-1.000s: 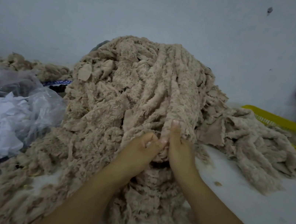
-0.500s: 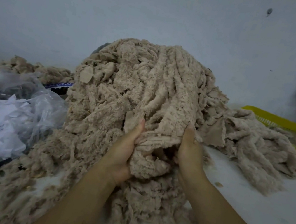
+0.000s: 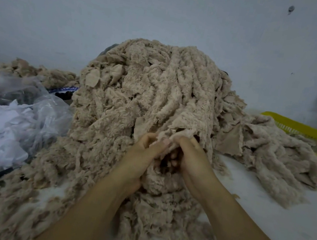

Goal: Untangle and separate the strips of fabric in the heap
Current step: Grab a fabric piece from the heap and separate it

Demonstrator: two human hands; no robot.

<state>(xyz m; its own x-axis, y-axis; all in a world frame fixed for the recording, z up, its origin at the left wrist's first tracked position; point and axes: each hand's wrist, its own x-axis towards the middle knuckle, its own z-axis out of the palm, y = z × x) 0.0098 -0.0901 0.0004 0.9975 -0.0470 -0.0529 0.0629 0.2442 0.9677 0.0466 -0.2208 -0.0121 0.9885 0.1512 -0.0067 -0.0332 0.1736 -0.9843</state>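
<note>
We pinch one strip (image 3: 182, 131) end at the near face of the heap (image 3: 136, 95), left hand (image 3: 142, 154) and right hand (image 3: 195, 164) touching, fingers (image 3: 170, 161) curled on it; the strip runs up and far, so the pull goes near.

I'm seeing two bare arms on my feed right now. Left hand (image 3: 143, 155) and right hand (image 3: 194, 161) are both bare, the left forearm (image 3: 85, 212) and right forearm (image 3: 250, 227) uncovered right down to the bottom edge. Slim wrists, slender fingers.
</note>
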